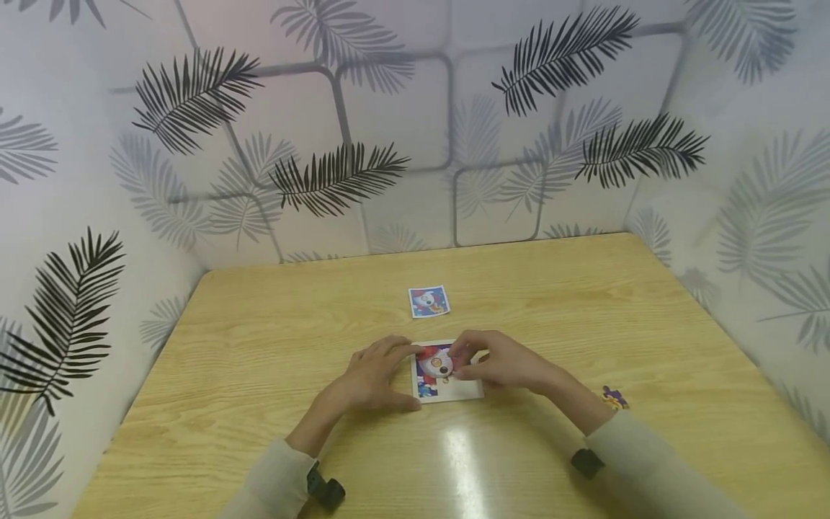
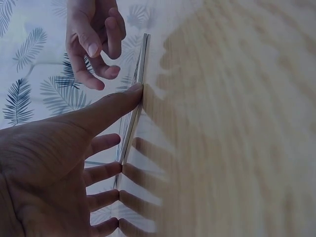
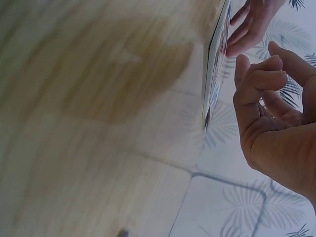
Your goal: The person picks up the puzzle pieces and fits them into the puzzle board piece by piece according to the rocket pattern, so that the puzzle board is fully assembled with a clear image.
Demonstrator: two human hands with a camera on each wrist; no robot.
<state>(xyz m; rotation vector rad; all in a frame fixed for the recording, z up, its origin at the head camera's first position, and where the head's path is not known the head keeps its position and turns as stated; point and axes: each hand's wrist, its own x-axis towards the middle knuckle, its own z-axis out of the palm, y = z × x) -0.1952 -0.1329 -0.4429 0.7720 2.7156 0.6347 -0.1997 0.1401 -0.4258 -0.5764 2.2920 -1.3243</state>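
Note:
A small jigsaw puzzle in a white-edged tray (image 1: 463, 391) lies on the table, its assembled part showing a white round-faced figure with red. Bare white tray shows at its lower right. My left hand (image 1: 376, 378) rests along the tray's left side, thumb at the near corner and index finger over the far corner. In the left wrist view, its thumb (image 2: 116, 108) touches the tray's edge (image 2: 143, 61), fingers spread. Bent fingers of my right hand (image 1: 496, 360) hover over the puzzle's upper right; no piece shows between them in the left wrist view.
Behind the tray lies a small square picture card (image 1: 429, 301) with a similar design. A loose purple and yellow puzzle piece (image 1: 613, 397) lies by the right forearm. The wooden table (image 1: 259, 317) meets a leaf-patterned wall (image 1: 402, 202) at the back.

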